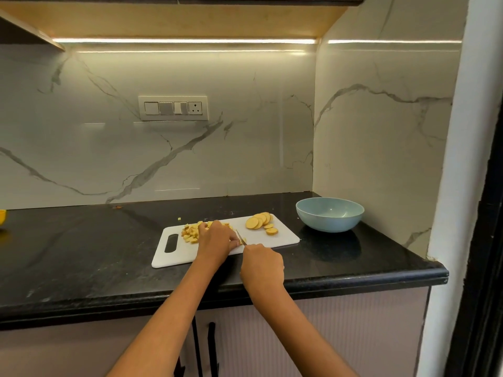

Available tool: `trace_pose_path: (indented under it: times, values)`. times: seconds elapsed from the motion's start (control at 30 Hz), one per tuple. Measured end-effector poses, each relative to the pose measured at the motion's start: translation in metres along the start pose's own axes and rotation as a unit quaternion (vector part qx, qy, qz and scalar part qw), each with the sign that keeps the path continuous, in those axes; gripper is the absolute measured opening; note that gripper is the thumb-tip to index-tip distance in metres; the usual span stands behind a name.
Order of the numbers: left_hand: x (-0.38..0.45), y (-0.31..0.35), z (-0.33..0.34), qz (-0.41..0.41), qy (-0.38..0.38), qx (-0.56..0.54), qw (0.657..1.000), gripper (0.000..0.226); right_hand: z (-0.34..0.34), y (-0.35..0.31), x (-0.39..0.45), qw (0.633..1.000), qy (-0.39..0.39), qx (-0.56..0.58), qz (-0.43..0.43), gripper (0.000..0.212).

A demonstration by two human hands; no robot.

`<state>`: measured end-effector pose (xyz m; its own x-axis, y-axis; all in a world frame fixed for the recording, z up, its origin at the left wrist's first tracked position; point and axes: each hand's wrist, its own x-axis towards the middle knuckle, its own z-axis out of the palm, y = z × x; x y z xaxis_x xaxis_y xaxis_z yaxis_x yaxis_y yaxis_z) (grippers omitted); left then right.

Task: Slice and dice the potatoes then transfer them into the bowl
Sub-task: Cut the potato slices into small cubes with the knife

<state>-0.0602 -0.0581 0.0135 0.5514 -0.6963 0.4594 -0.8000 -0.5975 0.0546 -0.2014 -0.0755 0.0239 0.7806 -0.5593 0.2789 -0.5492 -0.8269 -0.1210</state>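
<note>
A: What's risky here?
B: The right hand grips the knife; the left hand pinches a potato piece right beside the blade, so a slip could nick its fingertips.
A: The rest?
B: Slices lie beyond the right hand; the bowl waits farther right.

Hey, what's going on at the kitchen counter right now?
A person is dicing potato on a white cutting board. The right hand grips a knife, blade down beside the left hand, which holds a piece steady on the board. A pile of diced potato lies by the left hand, and round potato slices wait at the board's far right corner. The blue bowl beside the board holds nothing yet. One stray bit lies on the black counter.
</note>
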Motion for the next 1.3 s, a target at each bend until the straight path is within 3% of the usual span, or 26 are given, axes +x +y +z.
trace_pose_path:
  times: [0.17,0.7,0.87,1.07,1.17,1.3]
  values:
    - [-0.001,-0.007,0.007,-0.007,0.018,-0.034,0.999,0.022,0.001,0.0,-0.002,1.0,0.01,0.001,0.001,0.029]
    - [0.003,-0.001,-0.001,0.008,-0.014,0.016,1.0,0.023,-0.001,-0.001,0.008,0.999,-0.004,-0.02,-0.026,0.029]
    - [-0.001,-0.011,0.014,-0.011,0.033,-0.079,0.996,0.019,0.001,0.006,0.005,0.999,-0.002,-0.022,-0.027,0.028]
    - [-0.001,-0.02,0.021,-0.056,0.063,-0.254,0.964,0.016,-0.001,0.012,0.009,0.999,-0.013,0.042,0.017,0.027]
    - [0.0,-0.023,0.021,-0.095,0.096,-0.248,0.959,0.017,0.001,0.012,0.004,0.998,-0.009,0.059,0.019,0.027]
    - [-0.002,-0.022,0.023,-0.087,0.075,-0.225,0.968,0.013,0.0,0.008,0.0,0.999,-0.013,0.048,-0.001,0.026]
